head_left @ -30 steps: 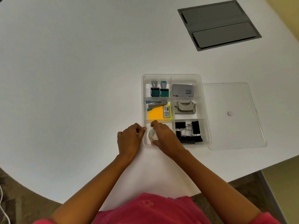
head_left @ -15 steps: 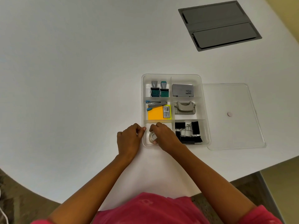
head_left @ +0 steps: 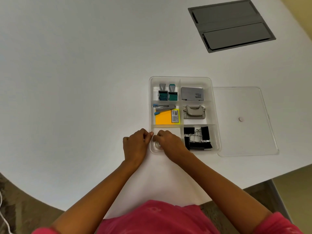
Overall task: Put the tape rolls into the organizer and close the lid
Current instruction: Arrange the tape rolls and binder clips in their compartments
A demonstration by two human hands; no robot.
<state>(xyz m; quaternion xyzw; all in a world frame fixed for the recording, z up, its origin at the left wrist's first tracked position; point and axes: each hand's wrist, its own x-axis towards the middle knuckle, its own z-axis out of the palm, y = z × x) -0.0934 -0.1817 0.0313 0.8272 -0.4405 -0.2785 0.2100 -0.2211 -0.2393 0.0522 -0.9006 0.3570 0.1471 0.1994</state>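
Clear tape roll (head_left: 157, 144): organizer (head_left: 216, 105) near-left compartment, lower centre frame, under right hand (head_left: 170, 142), grip unclear. Left hand (head_left: 135, 145) curled, apparently empty, at rim. Step: seating roll. Next: fetch lid (head_left: 253, 132), right.

White table (head_left: 76, 81), clear organizer (head_left: 214, 92), its lid (head_left: 253, 142) alongside
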